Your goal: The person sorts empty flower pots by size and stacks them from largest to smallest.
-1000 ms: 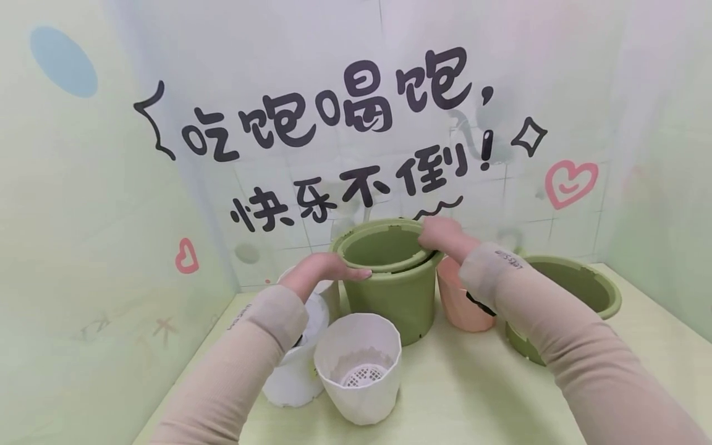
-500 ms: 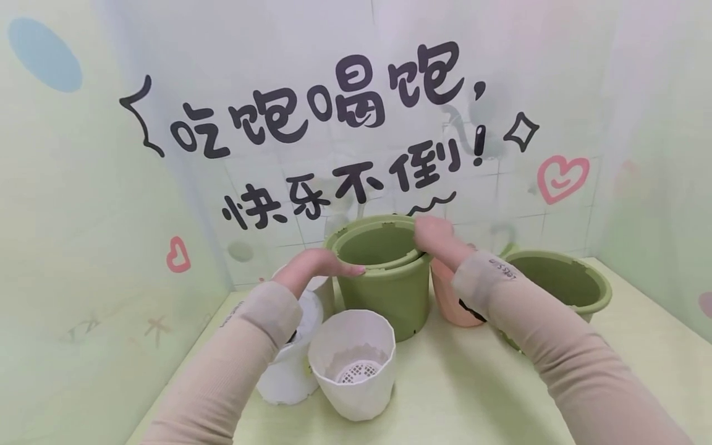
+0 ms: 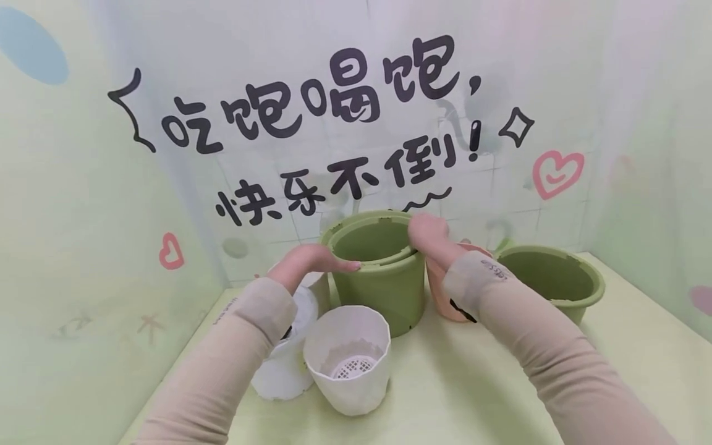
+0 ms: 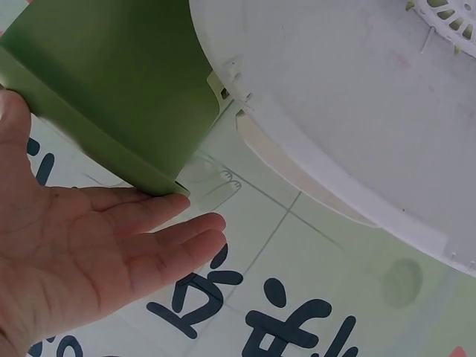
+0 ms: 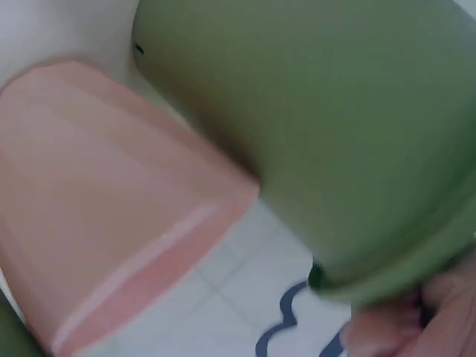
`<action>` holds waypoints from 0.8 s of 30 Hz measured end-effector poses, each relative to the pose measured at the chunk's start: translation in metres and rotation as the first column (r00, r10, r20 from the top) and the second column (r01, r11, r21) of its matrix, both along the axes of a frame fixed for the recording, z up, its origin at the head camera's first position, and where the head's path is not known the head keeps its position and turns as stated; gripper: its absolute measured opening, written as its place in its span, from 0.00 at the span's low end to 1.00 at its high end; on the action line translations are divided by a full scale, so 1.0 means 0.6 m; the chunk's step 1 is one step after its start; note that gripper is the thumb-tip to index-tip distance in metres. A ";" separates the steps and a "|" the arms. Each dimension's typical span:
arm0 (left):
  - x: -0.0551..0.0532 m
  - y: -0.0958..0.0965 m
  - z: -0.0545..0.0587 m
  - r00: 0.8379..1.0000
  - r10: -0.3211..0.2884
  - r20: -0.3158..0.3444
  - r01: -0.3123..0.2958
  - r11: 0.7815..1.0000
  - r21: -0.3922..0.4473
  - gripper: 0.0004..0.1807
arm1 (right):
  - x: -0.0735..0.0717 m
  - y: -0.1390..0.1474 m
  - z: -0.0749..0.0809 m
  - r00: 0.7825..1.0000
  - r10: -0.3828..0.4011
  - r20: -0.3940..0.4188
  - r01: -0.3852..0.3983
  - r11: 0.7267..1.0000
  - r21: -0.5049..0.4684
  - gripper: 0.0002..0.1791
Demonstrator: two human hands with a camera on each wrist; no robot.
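Two green flowerpots stand nested at the centre back in the head view: the inner pot [image 3: 371,242] sits inside the outer pot [image 3: 381,300], their rims almost level. My left hand [image 3: 308,262] lies against the left side of the rims, thumb over the front edge. In the left wrist view its fingers [image 4: 178,245] are extended, some touching the green rim. My right hand [image 3: 431,235] grips the rim at the right with curled fingers, partly cut off in the right wrist view. Beside it stands a peach flowerpot [image 5: 111,201].
A white flowerpot [image 3: 347,383] with a mesh bottom stands in front. Left of it is another white pot [image 3: 283,371], with a paler one [image 3: 318,285] behind. Another green flowerpot [image 3: 597,290] stands at the right. Printed walls [image 3: 250,49] enclose the table [image 3: 456,395].
The inner green pot has sunk slightly into the outer one, and the dark gap at the right front has narrowed. Both hands stay at the rims. The head view has shifted slightly.
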State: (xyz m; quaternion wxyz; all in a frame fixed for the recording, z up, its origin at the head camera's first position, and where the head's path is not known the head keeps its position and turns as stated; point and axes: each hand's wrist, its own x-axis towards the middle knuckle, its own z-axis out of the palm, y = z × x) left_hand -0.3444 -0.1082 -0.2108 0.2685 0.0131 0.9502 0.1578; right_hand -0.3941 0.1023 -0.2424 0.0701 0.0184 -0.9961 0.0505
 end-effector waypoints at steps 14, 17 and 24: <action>0.001 0.004 0.004 0.992 -0.079 -0.099 0.074 0.996 -0.049 0.52 | 0.001 -0.015 0.003 0.998 -0.034 -0.044 0.035 0.999 0.022 0.08; 0.002 0.003 0.008 0.993 -0.084 -0.088 0.078 0.994 -0.072 0.52 | 0.005 -0.026 0.002 0.994 -0.048 -0.103 0.054 0.996 0.065 0.12; 0.002 0.002 0.003 0.982 -0.119 -0.144 0.102 0.988 -0.119 0.51 | 0.008 -0.015 -0.003 0.999 -0.031 -0.015 0.031 0.999 -0.042 0.13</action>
